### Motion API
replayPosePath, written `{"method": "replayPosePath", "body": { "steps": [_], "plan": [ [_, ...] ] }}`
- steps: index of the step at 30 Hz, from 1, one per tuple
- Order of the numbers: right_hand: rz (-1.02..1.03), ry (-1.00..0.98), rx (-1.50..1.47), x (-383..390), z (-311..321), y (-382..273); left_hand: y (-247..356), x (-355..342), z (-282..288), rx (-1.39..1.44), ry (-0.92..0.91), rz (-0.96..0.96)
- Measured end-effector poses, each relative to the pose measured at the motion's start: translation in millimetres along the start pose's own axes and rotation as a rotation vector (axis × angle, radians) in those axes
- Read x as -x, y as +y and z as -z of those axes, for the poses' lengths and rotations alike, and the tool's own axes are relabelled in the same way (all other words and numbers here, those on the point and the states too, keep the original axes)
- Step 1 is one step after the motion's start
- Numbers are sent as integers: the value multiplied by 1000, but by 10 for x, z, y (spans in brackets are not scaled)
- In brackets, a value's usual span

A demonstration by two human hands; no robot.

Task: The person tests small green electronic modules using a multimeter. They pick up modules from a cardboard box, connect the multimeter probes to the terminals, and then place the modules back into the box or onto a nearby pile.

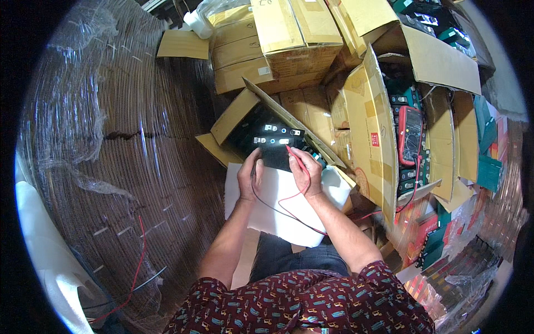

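Observation:
Black block-shaped batteries with metal terminals [272,153] sit in an open cardboard box [236,117] in front of me. My right hand [309,177] closes around a red test probe [298,160], its tip by a terminal on the near battery. My left hand [247,177] is closed at the battery's left side; a black test lead [257,195] runs from it, and its probe is mostly hidden by the fingers. Both leads trail right toward a red multimeter [410,133], which lies on more batteries in a second carton. A white sheet [278,206] lies under my wrists, over my lap.
Wrapped stacks of flat cardboard [133,133] rise on the left. Closed cartons [300,55] stand at the back. The second carton [367,128] has raised flaps on the right. Green and red packages [434,234] and crumpled plastic film [467,278] lie farther right.

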State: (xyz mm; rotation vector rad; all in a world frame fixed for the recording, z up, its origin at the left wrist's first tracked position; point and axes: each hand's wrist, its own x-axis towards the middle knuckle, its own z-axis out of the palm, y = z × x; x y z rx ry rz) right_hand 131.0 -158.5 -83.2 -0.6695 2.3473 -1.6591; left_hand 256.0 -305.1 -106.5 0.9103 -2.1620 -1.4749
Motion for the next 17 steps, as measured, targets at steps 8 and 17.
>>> {"method": "replayPosePath", "body": {
  "steps": [8,17],
  "plan": [
    [-11,-13,-14,20,-53,24,-104,19,-20,12,18,2],
    [-55,-61,8,44,-113,156,-118,15,3,1,-1,3]
  ]
}}
